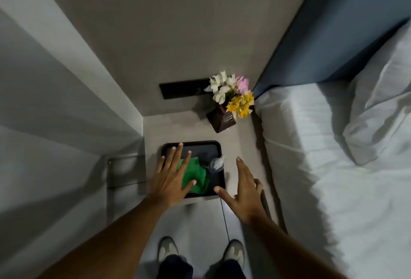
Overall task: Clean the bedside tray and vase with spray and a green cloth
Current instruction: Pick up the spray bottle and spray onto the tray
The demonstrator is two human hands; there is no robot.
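A dark rectangular tray (201,145) lies on the bedside table (235,145). In it lie a folded green cloth (196,173) and a clear spray bottle (216,164) to the cloth's right. My left hand (171,178) hovers flat over the tray's left side and part of the cloth, fingers spread, holding nothing. My right hand (243,189) is spread open just right of the tray, its thumb near the tray's front right corner. A dark brown vase (220,120) with white, pink and yellow flowers (231,94) stands behind the tray, near the wall.
A bed with white sheets (322,156) and a pillow (378,111) fills the right side, with a blue headboard (333,33) behind. A black wall socket panel (180,89) sits behind the vase. A grey wall (55,100) closes the left. My shoes (233,252) stand on the floor below.
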